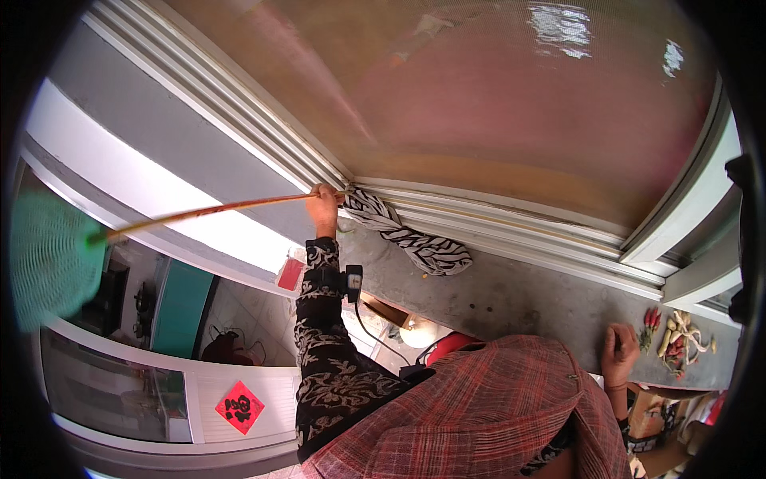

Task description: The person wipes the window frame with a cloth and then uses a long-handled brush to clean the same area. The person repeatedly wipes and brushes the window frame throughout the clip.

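My left hand (322, 211) is closed round the thin reddish-yellow handle of a fly swatter (209, 210), near the handle's end. The swatter's green mesh head (54, 257) reaches far out to the left and looks a little blurred. Right beside this hand, a black-and-white striped cloth (405, 233) lies bunched along the window track; whether it touches the handle's end I cannot tell. Off to the right, my right hand (620, 353) is by the grey ledge's near edge, fingers curled in, with nothing visible in them. Red chili peppers (651, 321) lie near it.
A grey ledge (511, 303) runs below the window's white frame (511, 227). Garlic bulbs (678, 339) with dried stalks sit at its right end. Cardboard boxes (645, 413) stand below at the right. A red diamond paper (239, 407) hangs at lower left.
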Motion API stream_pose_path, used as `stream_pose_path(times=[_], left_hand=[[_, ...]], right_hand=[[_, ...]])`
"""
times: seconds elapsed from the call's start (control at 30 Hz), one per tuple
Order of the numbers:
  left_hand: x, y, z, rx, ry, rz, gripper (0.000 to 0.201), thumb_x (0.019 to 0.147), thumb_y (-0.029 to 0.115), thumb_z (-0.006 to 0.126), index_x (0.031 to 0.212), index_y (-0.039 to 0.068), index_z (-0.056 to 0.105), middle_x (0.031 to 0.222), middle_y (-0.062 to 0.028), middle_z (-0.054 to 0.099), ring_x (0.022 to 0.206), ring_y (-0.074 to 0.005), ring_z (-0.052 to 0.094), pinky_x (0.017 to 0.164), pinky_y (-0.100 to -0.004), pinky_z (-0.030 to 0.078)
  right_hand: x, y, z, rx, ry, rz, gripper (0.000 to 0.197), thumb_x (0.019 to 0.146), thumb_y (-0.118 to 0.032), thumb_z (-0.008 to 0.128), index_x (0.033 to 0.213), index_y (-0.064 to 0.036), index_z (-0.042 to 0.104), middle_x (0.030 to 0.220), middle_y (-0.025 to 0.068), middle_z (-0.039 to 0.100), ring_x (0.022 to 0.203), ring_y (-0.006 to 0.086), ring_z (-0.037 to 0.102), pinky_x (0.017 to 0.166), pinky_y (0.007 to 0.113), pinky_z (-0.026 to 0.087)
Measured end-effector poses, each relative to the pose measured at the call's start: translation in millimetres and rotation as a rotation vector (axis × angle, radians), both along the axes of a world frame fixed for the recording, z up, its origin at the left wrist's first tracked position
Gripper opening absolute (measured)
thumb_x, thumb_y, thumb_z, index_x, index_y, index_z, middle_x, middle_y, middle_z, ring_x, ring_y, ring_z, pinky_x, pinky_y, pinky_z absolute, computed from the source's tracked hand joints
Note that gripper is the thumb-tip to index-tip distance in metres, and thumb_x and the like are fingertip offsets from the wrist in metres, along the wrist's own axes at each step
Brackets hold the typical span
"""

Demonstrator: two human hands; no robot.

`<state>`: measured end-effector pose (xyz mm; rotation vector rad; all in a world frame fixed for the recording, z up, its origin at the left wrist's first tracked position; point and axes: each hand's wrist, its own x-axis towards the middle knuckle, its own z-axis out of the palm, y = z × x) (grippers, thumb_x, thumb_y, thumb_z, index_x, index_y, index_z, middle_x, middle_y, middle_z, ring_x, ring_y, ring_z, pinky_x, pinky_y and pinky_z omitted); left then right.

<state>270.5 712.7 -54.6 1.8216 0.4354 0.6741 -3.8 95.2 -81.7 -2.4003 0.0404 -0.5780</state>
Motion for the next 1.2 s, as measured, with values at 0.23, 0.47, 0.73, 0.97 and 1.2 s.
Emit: stream_pose_path(times=[0.23,0.47,0.73,0.97,1.2], left_hand=[[35.2,8.8,-29.3,0.535,0.132,0.155,0.028,0.085,0.019,0.046,0.082,-0.001,0.066,0.072,-0.0252,0.064,0.072,-0.0434,0.063,0.067,-0.0474,0.051],[60.1,4.6,-19.7,0.823,0.208,0.117,0.033,0.086,0.025,0.047,0.081,-0.001,0.067,0.077,-0.0266,0.065,0.077,-0.0470,0.062,0.071,-0.0519,0.051],[66.6,4.6,-39.7,0.739,0.301,0.191,0.039,0.086,0.029,0.049,0.085,-0.004,0.068,0.083,-0.0309,0.065,0.085,-0.0484,0.063,0.077,-0.0535,0.050],[79.1,35.4,-48.9,0.743,0.378,0.070,0.042,0.083,0.031,0.051,0.082,-0.008,0.067,0.085,-0.0317,0.064,0.087,-0.0476,0.063,0.080,-0.0513,0.050],[76.6,16.0,-36.0,0.697,0.392,0.114,0.044,0.080,0.032,0.055,0.082,-0.010,0.066,0.084,-0.0337,0.063,0.087,-0.0487,0.062,0.080,-0.0517,0.050]], right_hand=[[-0.2,-2.0,-2.1,-0.011,-0.003,0.004,0.002,0.087,-0.002,0.062,0.086,-0.0028,0.062,0.079,0.0124,0.059,0.067,0.0284,0.060,0.061,0.033,0.047],[-0.5,-4.8,-6.0,-0.029,-0.007,-0.005,0.002,0.087,-0.001,0.061,0.086,-0.0029,0.061,0.079,0.0130,0.059,0.067,0.0300,0.060,0.061,0.034,0.048],[-2.7,-4.3,-9.1,0.015,-0.036,-0.022,0.004,0.085,0.001,0.062,0.085,-0.0030,0.061,0.077,0.0131,0.058,0.068,0.0298,0.060,0.061,0.034,0.047],[-0.8,-2.6,-6.0,-0.004,0.001,-0.024,0.003,0.085,0.000,0.062,0.085,-0.0025,0.061,0.078,0.0138,0.059,0.068,0.0304,0.060,0.062,0.034,0.047],[-1.4,-1.6,-6.3,0.030,-0.003,-0.040,0.001,0.087,-0.002,0.062,0.085,-0.0024,0.061,0.078,0.0133,0.059,0.068,0.0292,0.060,0.062,0.033,0.048]])
